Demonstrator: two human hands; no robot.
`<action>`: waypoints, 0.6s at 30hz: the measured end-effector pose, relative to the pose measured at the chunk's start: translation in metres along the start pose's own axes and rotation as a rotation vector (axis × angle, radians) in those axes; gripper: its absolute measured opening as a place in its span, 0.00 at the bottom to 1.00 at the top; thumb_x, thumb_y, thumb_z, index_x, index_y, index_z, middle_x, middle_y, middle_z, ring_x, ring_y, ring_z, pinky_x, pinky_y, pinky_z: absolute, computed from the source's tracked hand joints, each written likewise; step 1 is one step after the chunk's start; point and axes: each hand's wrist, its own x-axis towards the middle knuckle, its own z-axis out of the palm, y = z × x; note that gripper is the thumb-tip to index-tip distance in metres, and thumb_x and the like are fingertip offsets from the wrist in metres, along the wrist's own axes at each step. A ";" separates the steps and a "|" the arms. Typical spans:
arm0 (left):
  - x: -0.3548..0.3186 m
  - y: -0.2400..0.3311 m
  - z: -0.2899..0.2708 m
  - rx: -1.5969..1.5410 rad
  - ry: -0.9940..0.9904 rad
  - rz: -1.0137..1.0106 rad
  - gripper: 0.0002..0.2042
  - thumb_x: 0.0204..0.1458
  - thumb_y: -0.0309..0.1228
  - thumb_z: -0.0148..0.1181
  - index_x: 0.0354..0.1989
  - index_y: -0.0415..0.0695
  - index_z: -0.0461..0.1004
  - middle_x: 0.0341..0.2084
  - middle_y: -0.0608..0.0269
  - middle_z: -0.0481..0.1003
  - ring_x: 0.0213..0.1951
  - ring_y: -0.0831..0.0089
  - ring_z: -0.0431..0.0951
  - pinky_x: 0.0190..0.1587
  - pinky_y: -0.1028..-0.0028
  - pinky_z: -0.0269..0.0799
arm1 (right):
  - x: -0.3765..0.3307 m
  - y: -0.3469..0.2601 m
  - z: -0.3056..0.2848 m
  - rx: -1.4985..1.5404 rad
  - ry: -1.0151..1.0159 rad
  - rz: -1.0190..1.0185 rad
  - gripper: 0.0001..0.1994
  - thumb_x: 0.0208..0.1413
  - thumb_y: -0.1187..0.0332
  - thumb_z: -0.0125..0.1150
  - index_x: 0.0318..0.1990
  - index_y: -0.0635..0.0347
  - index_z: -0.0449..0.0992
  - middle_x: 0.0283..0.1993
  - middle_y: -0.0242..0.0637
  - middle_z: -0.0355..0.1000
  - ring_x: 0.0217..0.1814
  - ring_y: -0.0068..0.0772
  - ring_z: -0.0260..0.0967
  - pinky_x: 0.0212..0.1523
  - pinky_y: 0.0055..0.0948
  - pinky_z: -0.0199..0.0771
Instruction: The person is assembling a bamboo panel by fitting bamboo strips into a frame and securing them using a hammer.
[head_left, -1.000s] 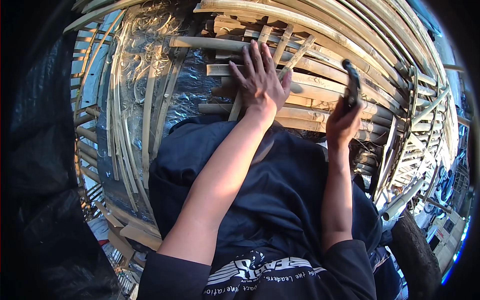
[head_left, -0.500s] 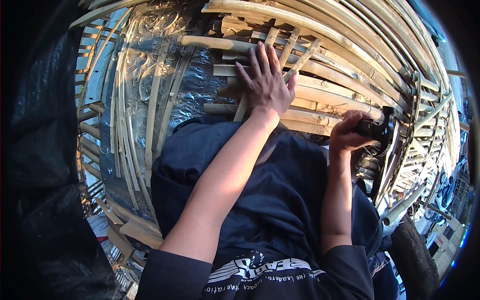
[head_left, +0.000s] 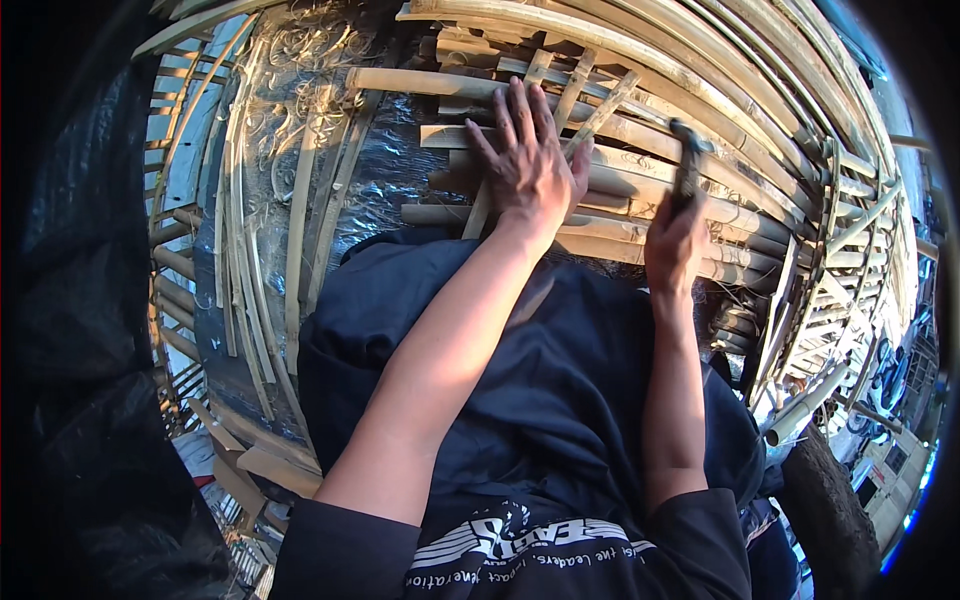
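Nearest to me is my dark blue shirt (head_left: 560,400), filling the lower middle of the view, with both bare forearms rising from it.

My left hand (head_left: 528,170) lies flat, fingers spread, palm down on the bamboo slats (head_left: 640,215). It covers the spot where two thin slats cross the thicker horizontal ones.

My right hand (head_left: 675,240) is closed in a fist around the handle of a hammer (head_left: 688,165). The dark hammer head stands above the fist, over the slats, just to the right of my left hand. I cannot tell whether the head touches the bamboo.

The slats under both hands run roughly side to side and lie stacked close together, pale tan, lit by the sun on the right.

To the left of them, a crinkled silver foil sheet (head_left: 290,130) shows behind long upright bamboo strips (head_left: 300,250).

Beyond the hands, more curved bamboo poles (head_left: 760,80) arch across the top and right. At the far right edge, loose bamboo tubes (head_left: 810,400) lean downward.
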 end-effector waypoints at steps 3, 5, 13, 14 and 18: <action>0.003 0.001 -0.001 -0.056 0.032 0.004 0.43 0.64 0.56 0.44 0.77 0.34 0.47 0.78 0.43 0.45 0.78 0.47 0.43 0.72 0.31 0.40 | -0.004 0.000 0.003 0.380 0.297 0.176 0.12 0.68 0.67 0.58 0.50 0.66 0.66 0.24 0.48 0.70 0.21 0.49 0.69 0.25 0.42 0.73; 0.000 0.005 -0.002 -0.037 0.013 0.006 0.43 0.63 0.56 0.45 0.77 0.34 0.48 0.77 0.43 0.47 0.78 0.46 0.44 0.72 0.32 0.41 | -0.021 0.002 0.018 0.671 0.501 0.304 0.14 0.67 0.66 0.61 0.50 0.66 0.67 0.25 0.49 0.71 0.22 0.51 0.69 0.28 0.45 0.73; 0.000 0.001 -0.002 -0.022 0.025 0.005 0.42 0.63 0.56 0.46 0.77 0.36 0.49 0.78 0.46 0.46 0.78 0.48 0.46 0.72 0.31 0.42 | -0.004 0.000 0.016 -0.020 -0.001 -0.021 0.15 0.67 0.66 0.62 0.50 0.66 0.66 0.27 0.44 0.75 0.20 0.30 0.75 0.22 0.34 0.75; -0.001 -0.001 0.003 -0.021 0.046 0.004 0.41 0.63 0.56 0.47 0.76 0.36 0.51 0.77 0.46 0.47 0.77 0.48 0.47 0.72 0.31 0.43 | -0.005 -0.006 0.015 0.001 0.012 0.023 0.14 0.67 0.66 0.62 0.48 0.65 0.65 0.28 0.42 0.75 0.19 0.27 0.73 0.22 0.32 0.76; 0.004 0.000 0.001 -0.017 0.080 0.022 0.41 0.64 0.56 0.46 0.76 0.35 0.52 0.76 0.44 0.49 0.76 0.47 0.50 0.71 0.31 0.43 | 0.008 -0.041 -0.036 0.819 0.482 0.249 0.14 0.69 0.68 0.59 0.49 0.66 0.61 0.26 0.38 0.70 0.24 0.29 0.72 0.28 0.31 0.81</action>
